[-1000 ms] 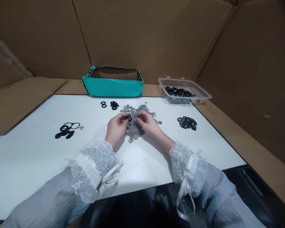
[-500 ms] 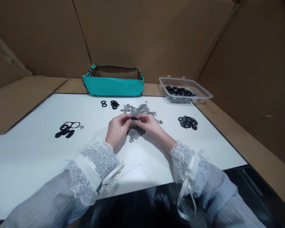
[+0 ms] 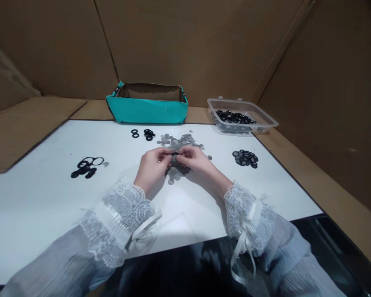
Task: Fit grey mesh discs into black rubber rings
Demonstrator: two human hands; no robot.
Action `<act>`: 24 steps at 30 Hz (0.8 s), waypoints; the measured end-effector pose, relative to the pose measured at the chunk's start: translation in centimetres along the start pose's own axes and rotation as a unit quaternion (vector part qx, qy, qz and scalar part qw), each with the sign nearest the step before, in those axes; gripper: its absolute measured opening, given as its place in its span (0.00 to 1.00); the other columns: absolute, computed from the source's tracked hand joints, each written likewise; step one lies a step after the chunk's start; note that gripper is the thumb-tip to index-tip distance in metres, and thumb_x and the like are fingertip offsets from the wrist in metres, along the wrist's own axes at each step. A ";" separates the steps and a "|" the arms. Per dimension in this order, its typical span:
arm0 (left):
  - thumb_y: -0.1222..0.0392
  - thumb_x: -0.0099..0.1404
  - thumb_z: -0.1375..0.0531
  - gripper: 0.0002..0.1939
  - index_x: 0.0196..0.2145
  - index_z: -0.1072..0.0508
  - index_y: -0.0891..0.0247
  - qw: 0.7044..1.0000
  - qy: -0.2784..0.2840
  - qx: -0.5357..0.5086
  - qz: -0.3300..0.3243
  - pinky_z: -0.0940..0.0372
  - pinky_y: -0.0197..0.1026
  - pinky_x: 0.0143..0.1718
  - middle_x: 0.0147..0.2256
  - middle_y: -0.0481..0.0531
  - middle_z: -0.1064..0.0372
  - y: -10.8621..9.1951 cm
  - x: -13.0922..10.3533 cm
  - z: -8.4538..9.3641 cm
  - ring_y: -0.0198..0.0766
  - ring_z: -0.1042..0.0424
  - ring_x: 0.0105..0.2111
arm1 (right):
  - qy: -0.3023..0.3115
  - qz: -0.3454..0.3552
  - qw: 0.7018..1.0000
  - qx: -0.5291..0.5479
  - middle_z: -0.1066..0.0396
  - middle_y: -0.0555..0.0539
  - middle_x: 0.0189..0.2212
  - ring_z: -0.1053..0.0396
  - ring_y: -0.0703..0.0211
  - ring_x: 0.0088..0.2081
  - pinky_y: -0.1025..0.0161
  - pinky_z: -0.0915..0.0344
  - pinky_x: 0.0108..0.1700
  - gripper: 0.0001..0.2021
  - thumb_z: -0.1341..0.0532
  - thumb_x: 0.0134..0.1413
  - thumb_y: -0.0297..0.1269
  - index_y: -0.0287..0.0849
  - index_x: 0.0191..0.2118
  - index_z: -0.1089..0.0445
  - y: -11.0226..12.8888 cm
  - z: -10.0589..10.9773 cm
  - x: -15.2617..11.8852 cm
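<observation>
Both hands meet over the middle of the white board [image 3: 179, 214]. My left hand [image 3: 153, 167] pinches the left side of a small black ring [image 3: 174, 155]. From the other side, the fingertips of my right hand [image 3: 198, 161] close on the same ring. A small grey disc seems to sit at the ring, though the fingers partly hide it. Grey translucent discs [image 3: 181, 141] lie scattered behind my hands, and more lie beneath and just in front of them. Some dark rings under my fingers are mostly hidden.
A turquoise box [image 3: 148, 111] stands at the back, with a clear plastic tray [image 3: 266, 119] of black rings to its right. Black pieces [image 3: 83, 170] lie left, ringed discs [image 3: 245, 159] right, and loose black rings [image 3: 149, 135] behind my left hand.
The view has shifted very slightly. Both hands stay together at the same spot, with only a small change in how the fingertips hold the ring.
</observation>
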State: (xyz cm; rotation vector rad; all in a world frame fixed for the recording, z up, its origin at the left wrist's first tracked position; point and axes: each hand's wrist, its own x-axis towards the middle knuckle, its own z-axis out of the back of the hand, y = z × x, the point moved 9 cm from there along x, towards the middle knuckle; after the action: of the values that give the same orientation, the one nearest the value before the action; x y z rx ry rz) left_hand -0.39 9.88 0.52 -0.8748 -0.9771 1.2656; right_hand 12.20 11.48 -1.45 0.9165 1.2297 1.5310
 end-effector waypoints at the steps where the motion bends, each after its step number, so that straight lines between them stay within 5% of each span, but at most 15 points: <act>1: 0.60 0.55 0.42 0.10 0.33 0.23 0.66 1.000 0.003 0.004 0.002 0.31 0.41 0.32 0.30 0.56 0.24 0.0 0.0 0.0 0.40 0.27 0.27 | 0.002 0.003 1.000 -0.004 0.36 0.52 0.20 0.39 0.66 0.23 0.65 0.43 0.26 0.06 0.39 0.52 0.31 0.41 0.27 0.37 0.1 -0.1 0.0; 11: 0.56 0.52 0.37 0.10 0.29 0.26 0.65 0.999 0.000 -0.033 0.024 0.33 0.39 0.26 0.25 0.53 0.27 0.2 0.1 0.2 0.40 0.28 0.26 | 0.022 0.069 0.997 -0.018 0.39 0.54 0.21 0.39 0.65 0.24 0.65 0.43 0.27 0.07 0.43 0.56 0.33 0.44 0.28 0.42 0.9 -1.1 -0.4; 17: 0.59 0.50 0.37 0.08 0.29 0.26 0.65 0.994 0.026 -0.075 0.069 0.37 0.37 0.22 0.21 0.49 0.30 0.5 -0.1 -0.3 0.35 0.33 0.20 | 0.033 0.044 0.998 0.000 0.37 0.53 0.21 0.39 0.66 0.23 0.66 0.44 0.25 0.08 0.39 0.53 0.33 0.42 0.27 0.39 0.7 -0.9 -0.5; 24: 0.57 0.51 0.38 0.08 0.25 0.25 0.65 0.999 0.031 -0.003 0.019 0.39 0.37 0.23 0.23 0.52 0.29 -0.1 0.2 -0.1 0.36 0.33 0.22 | 0.030 0.015 0.999 -0.013 0.36 0.53 0.18 0.39 0.67 0.21 0.67 0.44 0.24 0.08 0.38 0.49 0.31 0.40 0.24 0.37 0.2 -0.4 -0.5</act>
State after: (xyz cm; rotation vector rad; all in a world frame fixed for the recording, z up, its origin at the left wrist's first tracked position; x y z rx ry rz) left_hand -0.26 10.09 0.62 -0.9364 -0.9196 1.2612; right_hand 11.93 10.86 -1.30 0.8804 1.2421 1.6045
